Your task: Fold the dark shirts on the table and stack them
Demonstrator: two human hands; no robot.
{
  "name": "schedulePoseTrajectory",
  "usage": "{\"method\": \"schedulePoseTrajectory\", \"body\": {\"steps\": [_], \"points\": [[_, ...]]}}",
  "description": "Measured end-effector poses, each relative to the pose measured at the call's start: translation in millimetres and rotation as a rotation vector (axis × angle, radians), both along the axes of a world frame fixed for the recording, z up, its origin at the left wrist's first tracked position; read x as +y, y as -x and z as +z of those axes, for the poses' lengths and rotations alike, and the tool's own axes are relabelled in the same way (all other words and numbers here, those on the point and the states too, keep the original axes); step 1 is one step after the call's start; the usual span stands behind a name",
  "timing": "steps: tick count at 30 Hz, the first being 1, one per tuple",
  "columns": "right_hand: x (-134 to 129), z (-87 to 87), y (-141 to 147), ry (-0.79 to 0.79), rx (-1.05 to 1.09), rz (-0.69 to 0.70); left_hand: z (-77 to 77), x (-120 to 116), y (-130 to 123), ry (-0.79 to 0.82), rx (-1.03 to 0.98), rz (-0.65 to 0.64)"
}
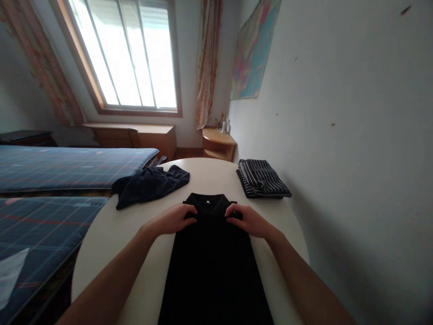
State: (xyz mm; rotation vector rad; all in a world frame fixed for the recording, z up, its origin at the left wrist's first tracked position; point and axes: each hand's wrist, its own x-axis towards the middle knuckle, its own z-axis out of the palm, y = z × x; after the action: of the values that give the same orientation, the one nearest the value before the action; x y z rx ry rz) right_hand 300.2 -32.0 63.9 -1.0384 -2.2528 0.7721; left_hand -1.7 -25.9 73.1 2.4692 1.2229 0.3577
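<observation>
A black collared shirt lies lengthwise on the white round table, its collar at the far end and its sides tucked into a long narrow shape. Its lower end runs out of view at the bottom. Just below the collar, my left hand pinches the cloth at the left shoulder. Opposite it, my right hand grips the right shoulder between thumb and fingers. A small white label shows inside the collar.
A crumpled dark navy garment lies at the table's far left. Folded black-and-white striped clothes sit at the far right, near the wall. Beds with plaid mattresses stand to the left. A corner shelf is beyond the table.
</observation>
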Motion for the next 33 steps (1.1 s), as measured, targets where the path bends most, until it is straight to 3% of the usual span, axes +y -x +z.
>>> {"method": "schedulePoseTrajectory", "body": {"steps": [7,10,12,15,18,20,24,29,33], "points": [[26.0,43.2,-3.6,-0.143,0.006,-0.088,43.6,24.5,7.1,-0.167,-0.146,0.047],[48.9,49.3,1.1,-0.23,0.051,-0.155,48.7,46.5,7.3,-0.25,-0.172,0.101],[64.6,41.1,5.0,-0.23,0.064,-0.178,40.3,60.9,6.6,-0.258,-0.157,0.13],[82.7,13.3,9.0,-0.142,0.008,-0.162,12.4,76.3,5.5,-0.189,-0.08,0.16],[90.5,-16.0,8.9,-0.061,-0.014,-0.148,-18.1,80.7,6.1,-0.095,-0.035,0.166],[89.9,-26.5,6.8,-0.05,0.018,-0.139,-30.0,78.8,7.6,-0.077,-0.049,0.179],[81.8,-21.2,2.1,-0.02,0.066,-0.145,-25.7,72.9,9.7,-0.084,-0.163,0.208],[84.1,-12.5,4.3,-0.113,0.155,-0.289,-9.8,76.7,7.2,-0.147,-0.352,0.293],[94.9,-31.1,11.0,-0.143,0.202,-0.349,-26.9,82.5,5.8,-0.14,-0.293,0.392]]}}
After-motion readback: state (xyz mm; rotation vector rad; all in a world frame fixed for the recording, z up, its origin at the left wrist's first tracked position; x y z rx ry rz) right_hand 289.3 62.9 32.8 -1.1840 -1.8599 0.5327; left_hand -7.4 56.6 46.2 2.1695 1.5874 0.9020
